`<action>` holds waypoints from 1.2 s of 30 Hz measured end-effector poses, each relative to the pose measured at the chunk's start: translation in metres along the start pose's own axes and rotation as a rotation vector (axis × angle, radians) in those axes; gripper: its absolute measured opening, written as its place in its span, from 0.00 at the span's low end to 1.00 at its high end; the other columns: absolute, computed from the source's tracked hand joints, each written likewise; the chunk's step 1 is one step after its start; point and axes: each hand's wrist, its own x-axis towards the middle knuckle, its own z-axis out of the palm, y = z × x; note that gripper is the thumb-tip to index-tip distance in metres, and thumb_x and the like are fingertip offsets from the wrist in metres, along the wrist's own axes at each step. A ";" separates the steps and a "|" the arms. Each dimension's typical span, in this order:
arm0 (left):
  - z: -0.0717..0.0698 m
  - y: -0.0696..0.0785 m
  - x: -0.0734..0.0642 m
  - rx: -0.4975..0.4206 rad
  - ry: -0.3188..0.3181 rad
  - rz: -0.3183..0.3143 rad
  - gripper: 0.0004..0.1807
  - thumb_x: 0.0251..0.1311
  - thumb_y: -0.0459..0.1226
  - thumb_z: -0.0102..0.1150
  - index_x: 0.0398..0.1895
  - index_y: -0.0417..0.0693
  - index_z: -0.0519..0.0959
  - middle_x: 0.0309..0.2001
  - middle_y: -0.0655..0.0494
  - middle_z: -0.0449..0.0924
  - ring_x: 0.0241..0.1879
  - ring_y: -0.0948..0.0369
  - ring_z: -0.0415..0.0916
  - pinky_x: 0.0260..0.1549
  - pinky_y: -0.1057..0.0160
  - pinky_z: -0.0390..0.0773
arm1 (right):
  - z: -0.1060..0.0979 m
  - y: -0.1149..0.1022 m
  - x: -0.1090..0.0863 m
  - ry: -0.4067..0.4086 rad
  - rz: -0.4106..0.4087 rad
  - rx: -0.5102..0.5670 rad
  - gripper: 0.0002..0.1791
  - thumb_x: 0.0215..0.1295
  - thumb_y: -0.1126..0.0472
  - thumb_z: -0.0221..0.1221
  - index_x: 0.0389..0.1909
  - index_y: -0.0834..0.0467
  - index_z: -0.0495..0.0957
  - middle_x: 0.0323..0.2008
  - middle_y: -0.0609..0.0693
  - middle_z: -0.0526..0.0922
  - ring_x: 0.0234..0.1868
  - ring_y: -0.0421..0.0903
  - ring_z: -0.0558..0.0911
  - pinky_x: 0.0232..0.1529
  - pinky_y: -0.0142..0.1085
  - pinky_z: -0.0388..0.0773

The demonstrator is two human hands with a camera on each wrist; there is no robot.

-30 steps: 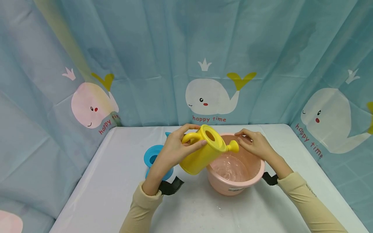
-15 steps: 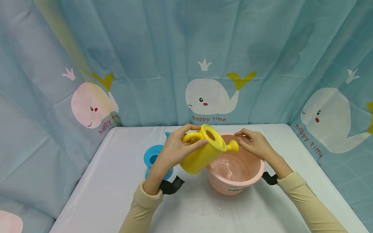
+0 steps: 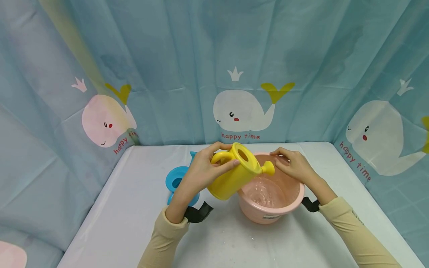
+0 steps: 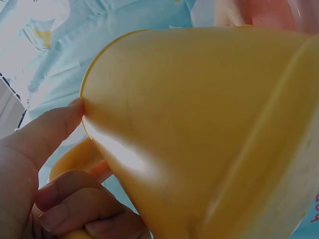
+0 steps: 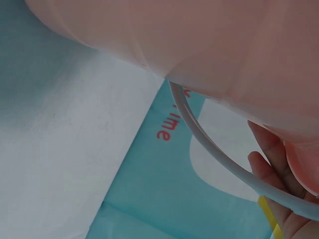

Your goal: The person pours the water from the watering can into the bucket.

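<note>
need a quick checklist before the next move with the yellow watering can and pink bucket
1. Left hand gripping the watering can by its handle: ok.
2. Spout head over the bucket: ok.
3. Right hand holding the bucket's rim: ok.
4. Water in the bucket below the rim: ok.
5. Table dry: not ok, drops near the bucket.
6. Water left inside the can: cannot tell.

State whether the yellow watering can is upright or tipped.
Tipped: in the head view, the yellow watering can slants in the left hand, its spout pointing over the pink bucket.
</note>
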 end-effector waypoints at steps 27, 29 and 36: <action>0.001 0.002 -0.001 0.011 -0.011 0.022 0.23 0.49 0.55 0.64 0.48 0.61 0.75 0.37 0.62 0.77 0.32 0.59 0.73 0.29 0.62 0.77 | 0.001 0.000 0.000 0.004 0.004 0.008 0.09 0.59 0.57 0.62 0.40 0.52 0.78 0.40 0.51 0.84 0.40 0.50 0.83 0.40 0.46 0.80; 0.001 0.002 0.000 0.008 -0.014 0.021 0.22 0.49 0.55 0.65 0.48 0.62 0.75 0.37 0.62 0.77 0.32 0.59 0.73 0.29 0.62 0.77 | 0.001 0.000 0.000 0.003 0.002 0.006 0.09 0.59 0.57 0.62 0.40 0.52 0.78 0.40 0.51 0.84 0.40 0.50 0.83 0.40 0.46 0.80; 0.002 0.001 0.000 0.007 -0.016 0.019 0.22 0.49 0.55 0.65 0.48 0.63 0.75 0.37 0.62 0.77 0.32 0.59 0.73 0.29 0.63 0.77 | 0.001 0.001 0.000 0.003 -0.003 0.008 0.08 0.59 0.58 0.61 0.40 0.52 0.78 0.40 0.50 0.84 0.41 0.50 0.83 0.40 0.46 0.80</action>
